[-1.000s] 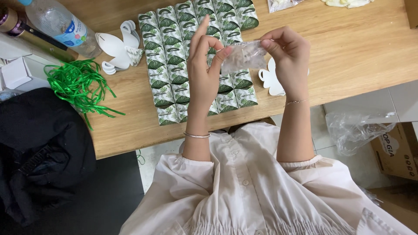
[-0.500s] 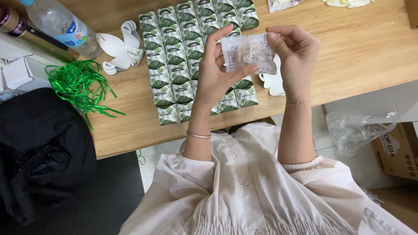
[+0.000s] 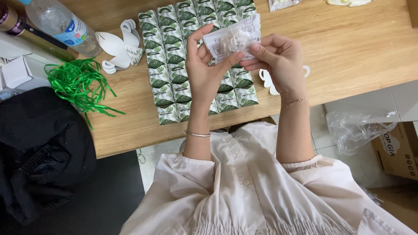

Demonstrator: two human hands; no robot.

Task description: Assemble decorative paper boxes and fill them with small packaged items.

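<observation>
Clear pouch (image 3: 233, 40) pinched between raised left hand (image 3: 204, 72) and right hand (image 3: 281, 61).

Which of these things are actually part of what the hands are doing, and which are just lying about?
In hand:
- small clear packet with something white inside, held by left hand and right hand
- green-and-white folded boxes in rows beneath

Lying about:
- green ribbon strands
- plastic bottle
- white paper cutouts
- black bag
- crumpled clear plastic bag on the floor
</observation>
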